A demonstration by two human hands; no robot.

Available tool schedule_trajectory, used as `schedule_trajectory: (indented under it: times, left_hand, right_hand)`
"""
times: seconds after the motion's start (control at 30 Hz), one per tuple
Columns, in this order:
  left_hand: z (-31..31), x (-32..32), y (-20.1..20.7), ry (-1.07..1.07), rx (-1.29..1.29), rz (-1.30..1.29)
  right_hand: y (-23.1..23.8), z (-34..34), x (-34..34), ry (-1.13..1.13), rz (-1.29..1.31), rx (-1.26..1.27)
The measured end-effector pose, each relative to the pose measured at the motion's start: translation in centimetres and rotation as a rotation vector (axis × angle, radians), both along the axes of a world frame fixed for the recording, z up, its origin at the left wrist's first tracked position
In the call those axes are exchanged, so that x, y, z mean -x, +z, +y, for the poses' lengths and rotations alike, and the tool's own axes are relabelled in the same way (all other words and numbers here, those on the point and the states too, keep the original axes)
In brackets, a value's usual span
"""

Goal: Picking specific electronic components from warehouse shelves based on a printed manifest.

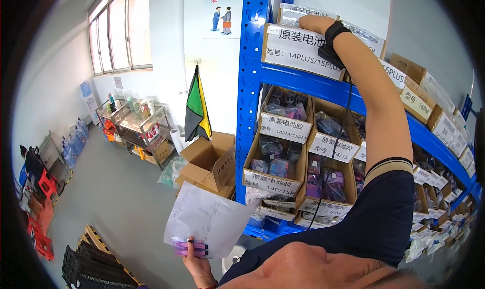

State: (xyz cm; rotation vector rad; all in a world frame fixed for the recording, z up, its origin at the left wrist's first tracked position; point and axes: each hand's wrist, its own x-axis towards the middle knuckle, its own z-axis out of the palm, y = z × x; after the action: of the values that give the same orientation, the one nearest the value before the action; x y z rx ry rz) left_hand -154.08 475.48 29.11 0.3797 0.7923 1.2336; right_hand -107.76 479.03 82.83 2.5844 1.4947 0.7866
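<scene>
Low in the view, my left hand (196, 264) is closed, its thumb pressing a small pack of purple strips (185, 248) against a sheet of white paper (207, 218) with faint writing. My right arm is raised to the upper shelf, a black band with a dark device at its wrist. My right hand (314, 23) reaches over the front of a labelled cardboard box (298, 49) into it. The fingers are hidden inside, so what they touch cannot be seen.
A blue metal rack (249, 86) carries rows of labelled open boxes (283, 127) with small plastic-bagged packs. Left of it stand an open cardboard carton (209, 162) and a metal trolley (141, 122) with bottles. Black stacked material (96, 269) lies on the floor at lower left.
</scene>
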Motion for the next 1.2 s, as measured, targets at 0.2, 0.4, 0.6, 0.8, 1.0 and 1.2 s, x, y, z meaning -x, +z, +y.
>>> schedule_trajectory:
  times: [0.2,0.4,0.6,0.8,1.0,1.2]
  left_hand:
    - [-0.3,0.1,-0.3,-0.011,-0.047,0.018]
    - [-0.7,0.2,0.1,-0.010,-0.015,0.002]
    - [-0.5,0.0,-2.1,0.037,-0.030,0.049]
    - [-2.4,-0.3,2.6,0.013,-0.148,-0.111]
    - [-2.6,0.5,0.9,-0.009,-0.163,-0.083]
    - [-4.8,1.2,3.1,-0.128,-0.045,0.073]
  right_hand:
    - [0.3,0.5,-1.6,-0.008,-0.160,0.034]
    - [0.2,-0.1,-1.5,0.028,-0.415,-0.077]
    - [1.7,-3.4,-1.5,0.132,-0.242,-0.069]
    - [2.6,-7.1,-1.7,-0.018,-0.323,-0.081]
    - [5.5,-14.6,-1.6,0.028,-0.475,-0.229]
    - [-6.1,-18.2,6.7,0.769,0.606,-0.633]
